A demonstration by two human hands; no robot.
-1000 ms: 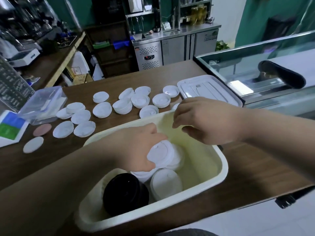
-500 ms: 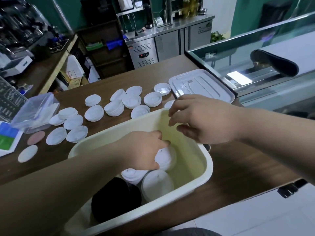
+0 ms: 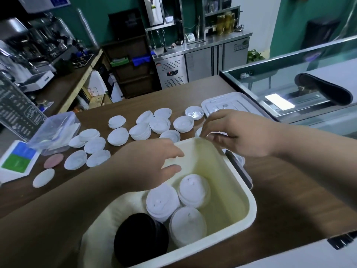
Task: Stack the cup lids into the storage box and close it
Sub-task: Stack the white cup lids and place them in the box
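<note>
- Three white stacks [image 3: 193,188] and a black stack [image 3: 141,235] sit in the storage box [image 3: 249,202]. That's an early start.
- Many loose lids [image 3: 117,136] wait on the counter [image 3: 289,200]; the box cover [image 3: 228,103] lies off, beyond.
- My left hand [image 3: 146,167] hovers over the box, fingers slack, empty.
- My right hand [image 3: 237,134] curls at the far rim; whether it's pinching anything, I can't tell.
- The box's far end is free; the glass case [image 3: 289,84] crowds my right.

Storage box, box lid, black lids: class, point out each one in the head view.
Storage box [image 3: 202,157]: head view, bare inner far wall.
Box lid [image 3: 228,102]: head view, top face.
Black lids [image 3: 141,236]: head view, top of stack.
</note>
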